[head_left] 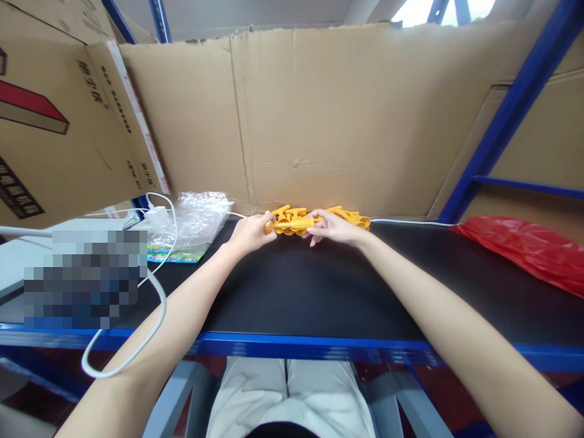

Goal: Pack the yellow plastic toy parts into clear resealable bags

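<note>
A cluster of yellow plastic parts [296, 220] lies at the far edge of the black table top [292, 286], against the cardboard wall. My left hand [250, 233] is closed on the left end of one yellow part. My right hand [332, 227] pinches the same yellow part from the right, with more yellow parts [353, 217] lying just behind its fingers. Both arms reach straight forward across the table.
A clear plastic bag [198, 219] over a colourful sheet, a white charger [157, 216] and a looping white cable [155, 292] lie at the left. A red plastic bag [524, 249] lies at the right. Blue shelf posts [506, 121] and cardboard [342, 121] surround the table.
</note>
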The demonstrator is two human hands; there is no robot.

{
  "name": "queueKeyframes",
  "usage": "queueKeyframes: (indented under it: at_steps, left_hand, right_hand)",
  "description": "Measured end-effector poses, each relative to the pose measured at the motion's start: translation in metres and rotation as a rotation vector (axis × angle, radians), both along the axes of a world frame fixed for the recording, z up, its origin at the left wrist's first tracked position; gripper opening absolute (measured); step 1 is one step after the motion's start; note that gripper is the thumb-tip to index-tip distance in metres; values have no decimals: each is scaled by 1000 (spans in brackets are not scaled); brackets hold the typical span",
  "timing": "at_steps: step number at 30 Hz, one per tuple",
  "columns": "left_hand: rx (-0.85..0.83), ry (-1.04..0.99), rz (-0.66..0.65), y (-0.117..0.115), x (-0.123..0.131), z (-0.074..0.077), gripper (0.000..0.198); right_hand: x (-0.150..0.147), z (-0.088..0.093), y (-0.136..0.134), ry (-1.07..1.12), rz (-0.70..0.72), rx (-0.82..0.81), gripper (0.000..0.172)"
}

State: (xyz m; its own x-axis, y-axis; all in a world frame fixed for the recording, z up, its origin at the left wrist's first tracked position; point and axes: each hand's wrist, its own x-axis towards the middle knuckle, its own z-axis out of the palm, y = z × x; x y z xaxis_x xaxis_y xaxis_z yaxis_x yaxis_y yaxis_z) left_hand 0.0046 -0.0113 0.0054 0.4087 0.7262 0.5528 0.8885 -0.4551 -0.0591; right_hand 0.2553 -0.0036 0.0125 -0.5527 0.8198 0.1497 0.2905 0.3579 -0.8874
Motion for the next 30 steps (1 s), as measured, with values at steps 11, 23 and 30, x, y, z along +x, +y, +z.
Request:
queueKeyframes:
  at_steps: [11,23,30]
  left_hand:
    - [13,-54,6,0,1,0,28]
    - [16,-39,44,2,-1,-1,28]
    - [12,-39,18,-1,2,0,27]
  right_hand:
    - [-11,-2,3,-77,-198,-76,72]
    - [2,-2,6,-51,-73,13,37]
    - [-2,-1,4,-22,-102,13,51]
